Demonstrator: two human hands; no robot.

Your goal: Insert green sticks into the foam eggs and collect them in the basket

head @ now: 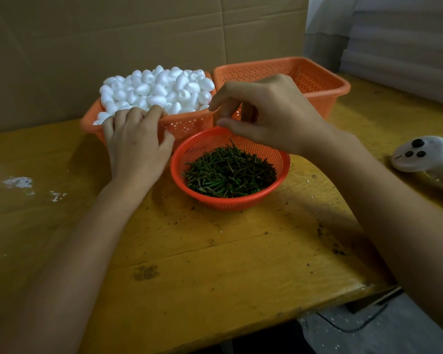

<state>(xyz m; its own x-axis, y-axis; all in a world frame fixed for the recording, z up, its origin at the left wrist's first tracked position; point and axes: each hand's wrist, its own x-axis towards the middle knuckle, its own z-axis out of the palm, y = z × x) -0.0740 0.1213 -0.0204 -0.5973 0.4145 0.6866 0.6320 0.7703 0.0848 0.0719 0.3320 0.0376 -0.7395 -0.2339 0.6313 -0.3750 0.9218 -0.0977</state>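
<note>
The work looks to be at its very start, at the picking-up stage; no egg with a stick in it shows anywhere, and what shows of the right basket (317, 80), well back on the table (215, 251), holds nothing.

The left hand (136, 144) lies on the front rim of the left basket (189, 118), fingers curled over the rim in among the eggs (159, 88), thumb on the outer wall; whether it has an egg under the fingertips or only the rim, I cannot tell. The right hand (269, 111) hovers over the far edge of the bowl (230, 203), fingers bent, forefinger and thumb drawn near each other; no stick shows between them, so I cannot tell if it holds one.

The next move, as I judge it, calls for one egg lifted free of the heap without spilling its neighbours, and one stick pinched singly from the tangle; then the stick's end set against the egg and pushed straight in.

The eggs are white, smooth and matt, heaped above the rim; the sticks (228, 169) are short, thin, dark green, lying crosswise in a loose pile in the bowl, just before the two baskets.
</note>
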